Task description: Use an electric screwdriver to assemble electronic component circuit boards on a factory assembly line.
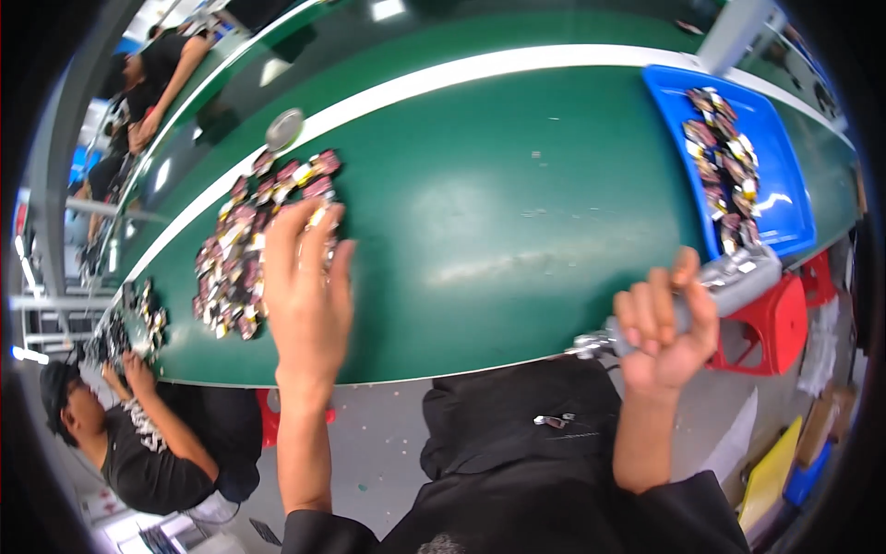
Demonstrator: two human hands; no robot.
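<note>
My left hand [309,286] reaches over the right side of a heap of small parts [235,240], dark and pinkish with shiny silver and yellow bits. Its thumb stands apart from the fingers, which are slightly bent with their tips over the parts. Whether the fingertips touch a part is hard to make out. At the table's near edge, my right hand [666,319] is wrapped round a grey cylindrical hand tool [748,277]. The tool's shiny metal end sticks out to the left of the hand, over the edge. On my dark lap lies a small part [552,422].
A blue tray [789,198] with similar parts stands at the right on the green table [517,212]. Beyond the heap is a round clear lid or dish [284,129]. Red stools [771,328] are at the right. A co-worker [152,443] sits at the left by a smaller heap.
</note>
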